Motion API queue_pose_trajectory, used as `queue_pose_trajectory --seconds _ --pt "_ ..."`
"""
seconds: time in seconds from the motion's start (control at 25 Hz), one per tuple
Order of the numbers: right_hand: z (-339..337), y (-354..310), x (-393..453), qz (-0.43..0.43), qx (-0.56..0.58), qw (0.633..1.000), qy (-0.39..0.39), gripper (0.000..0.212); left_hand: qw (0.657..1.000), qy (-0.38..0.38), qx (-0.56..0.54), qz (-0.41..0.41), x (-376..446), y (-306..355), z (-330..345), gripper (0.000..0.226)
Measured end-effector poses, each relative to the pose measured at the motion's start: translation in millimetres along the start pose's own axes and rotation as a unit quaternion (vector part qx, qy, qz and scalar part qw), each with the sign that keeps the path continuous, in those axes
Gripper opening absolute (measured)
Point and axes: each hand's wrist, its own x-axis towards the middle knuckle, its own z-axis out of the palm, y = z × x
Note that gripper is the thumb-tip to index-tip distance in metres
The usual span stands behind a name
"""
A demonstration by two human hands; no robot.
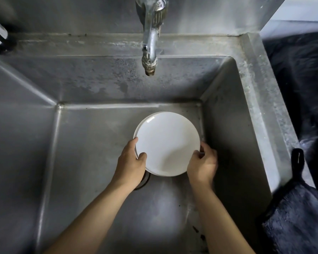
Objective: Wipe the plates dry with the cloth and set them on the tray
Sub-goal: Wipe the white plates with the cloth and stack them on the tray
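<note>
white plates [167, 142] stacked low in a steel sink [99, 143], left hand [131, 163] and right hand [202, 165] each closed on the stack's rim at opposite sides, tap [151, 43] above, dark cloth [297, 217] draped over the sink's right edge

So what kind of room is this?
Probably a kitchen's washing-up spot: a deep steel sink, a tap above it, and white plates held at the bottom.
</note>
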Motion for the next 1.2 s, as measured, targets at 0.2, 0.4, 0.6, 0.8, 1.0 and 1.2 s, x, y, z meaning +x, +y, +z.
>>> queue_pose_trajectory --seconds 0.2,0.4,0.6,0.8,1.0,1.2 --pt "-6 -5 -5 0.001 0.044 0.999 0.002 0.038 0.999 0.002 -0.041 -0.011 1 0 2 0.058" --pt "-9 -9 -8 0.037 0.043 0.997 -0.046 0.034 0.997 0.020 -0.069 -0.026 2 0 -6 0.055" --pt "-20 -9 -32 0.019 0.043 0.997 -0.056 0.030 0.995 0.039 -0.090 -0.024 -22 -9 -22 0.055" --pt "-32 -24 -74 -0.024 0.002 0.995 -0.094 0.030 0.988 0.091 -0.120 -0.042 -69 -26 -54 0.052" --pt "-37 -50 -120 -0.077 -0.043 0.985 -0.146 0.025 0.980 0.131 -0.122 -0.082 -119 -43 -82 0.049" --pt "-39 -76 -143 -0.018 -0.106 0.967 -0.231 0.020 0.963 0.166 -0.153 -0.147 -147 -61 -99 0.049"
